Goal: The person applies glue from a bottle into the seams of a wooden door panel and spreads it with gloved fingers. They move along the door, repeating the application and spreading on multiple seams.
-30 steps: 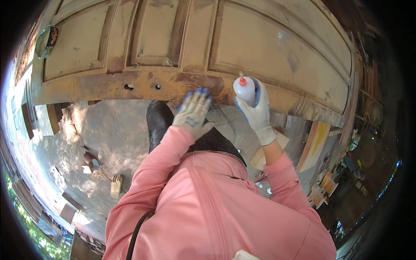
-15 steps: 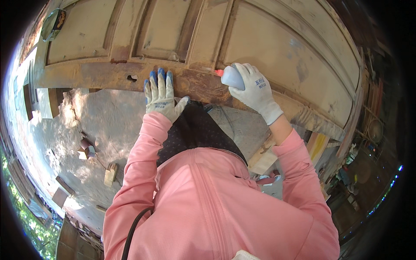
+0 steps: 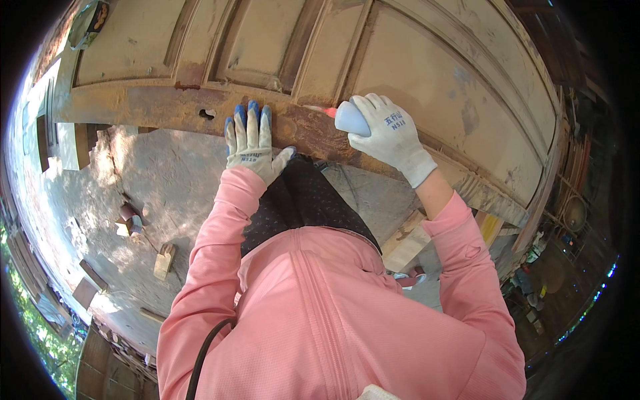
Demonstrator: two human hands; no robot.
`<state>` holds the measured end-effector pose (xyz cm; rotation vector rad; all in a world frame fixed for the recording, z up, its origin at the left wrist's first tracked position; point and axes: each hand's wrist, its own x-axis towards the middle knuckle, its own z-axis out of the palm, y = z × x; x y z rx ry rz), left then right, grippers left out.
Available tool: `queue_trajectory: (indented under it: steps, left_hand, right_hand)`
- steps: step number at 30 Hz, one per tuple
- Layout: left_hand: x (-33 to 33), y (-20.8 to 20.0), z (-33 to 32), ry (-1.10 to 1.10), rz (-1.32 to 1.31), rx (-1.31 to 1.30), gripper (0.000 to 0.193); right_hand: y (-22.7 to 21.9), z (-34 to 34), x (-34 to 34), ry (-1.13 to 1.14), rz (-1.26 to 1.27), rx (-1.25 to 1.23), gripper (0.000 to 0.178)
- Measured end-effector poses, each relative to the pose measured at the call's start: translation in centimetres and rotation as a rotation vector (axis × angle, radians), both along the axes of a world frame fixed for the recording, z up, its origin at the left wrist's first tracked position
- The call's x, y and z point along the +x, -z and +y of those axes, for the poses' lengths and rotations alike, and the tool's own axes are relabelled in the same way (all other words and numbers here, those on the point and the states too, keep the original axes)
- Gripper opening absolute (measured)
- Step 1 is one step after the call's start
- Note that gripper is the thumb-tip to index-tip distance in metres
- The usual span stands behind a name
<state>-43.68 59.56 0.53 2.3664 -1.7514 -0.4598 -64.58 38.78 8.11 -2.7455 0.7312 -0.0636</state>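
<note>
A panelled wooden door [image 3: 413, 80], dusty and tan with a darker brown front rail, lies flat before me. My left hand [image 3: 251, 143], in a white glove with blue fingertips, rests on that rail with fingers stretched out. To its left a small dark hole [image 3: 207, 114] goes through the wood. My right hand [image 3: 392, 133], gloved alike, grips a pale blue-white squeeze bottle [image 3: 352, 119] with a red nozzle [image 3: 325, 111]. The bottle is tilted on its side, its tip pointing left, close to the rail beside a panel's lower corner. Whether anything flows from the tip I cannot tell.
At the door's far left stands a shiny tin-like container [image 3: 87, 25]. Wood blocks [image 3: 163, 261] and scraps lie on the concrete floor [image 3: 110, 220] at left. Pale timber [image 3: 407, 243] sits under the door's near edge at right. A dark cable [image 3: 207, 353] hangs along my left side.
My right hand and the bottle have shifted slightly left, the nozzle now lying farther left along the rail. My left hand stays flat on the wood. The view has moved a little.
</note>
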Motion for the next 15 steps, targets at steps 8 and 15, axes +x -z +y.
queue_trajectory:
  steps: [8, 15]
  left_hand:
    - [0.00, -0.26, -0.16, -0.011, 0.027, 0.013, 0.104]
    - [0.03, -0.29, -0.13, -0.012, 0.043, 0.016, 0.103]
  right_hand:
    - [-0.64, -0.08, 0.80, 0.008, 0.142, 0.075, 0.054]
    - [-0.73, -0.04, 1.07, 0.003, 0.149, 0.077, 0.054]
